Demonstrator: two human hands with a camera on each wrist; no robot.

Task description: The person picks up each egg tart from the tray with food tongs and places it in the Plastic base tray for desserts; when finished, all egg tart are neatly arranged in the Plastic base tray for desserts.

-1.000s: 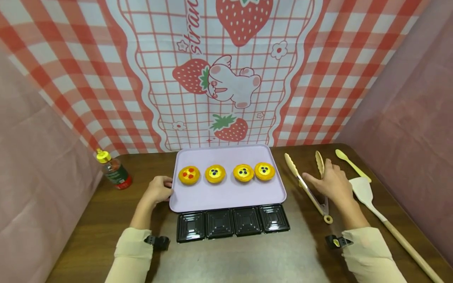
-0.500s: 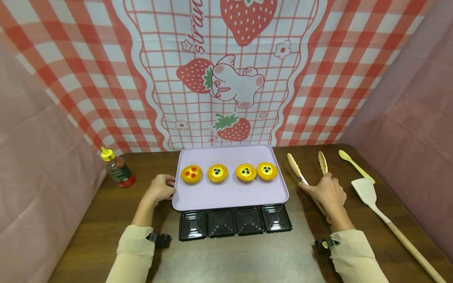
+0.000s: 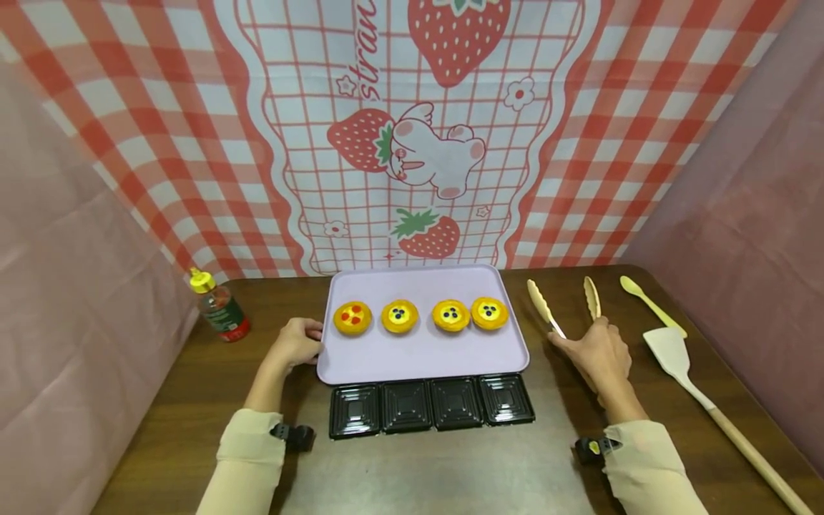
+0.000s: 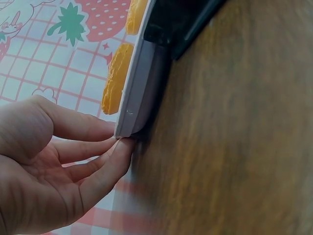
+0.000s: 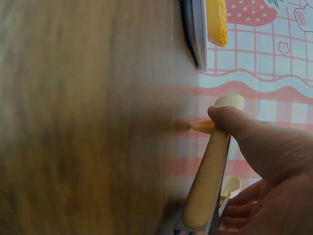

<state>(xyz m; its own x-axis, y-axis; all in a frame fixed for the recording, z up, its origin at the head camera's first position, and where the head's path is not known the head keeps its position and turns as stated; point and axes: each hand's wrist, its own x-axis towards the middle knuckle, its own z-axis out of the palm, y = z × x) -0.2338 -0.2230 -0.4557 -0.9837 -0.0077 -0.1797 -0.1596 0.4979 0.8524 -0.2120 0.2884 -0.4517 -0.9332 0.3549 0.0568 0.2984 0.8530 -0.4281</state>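
My left hand (image 3: 295, 345) pinches the left edge of a lilac tray (image 3: 412, 359), thumb on top and fingertips underneath in the left wrist view. On the tray lie a tart with red pieces (image 3: 352, 318) and three tarts with blue dots, one of them a tart (image 3: 489, 313) at the right. To the right of the tray, my right hand (image 3: 599, 354) grips the tongs (image 3: 539, 299), its thumb against one arm (image 5: 208, 181) and its fingers round the other side. The tongs' tips point away from me and stand spread apart.
A row of black square plastic compartments (image 3: 431, 404) lies right before the tray. At the left stands a squeeze bottle (image 3: 222, 312) with a yellow cap. A white spatula (image 3: 669, 352) with a wooden handle and a yellow spoon (image 3: 653, 304) lie at the right. A strawberry-print cloth (image 3: 412, 214) hangs behind.
My right hand has come down onto the tongs and closed round their arms, which it earlier hovered over. My left hand stays at the tray. The head view has shifted slightly.
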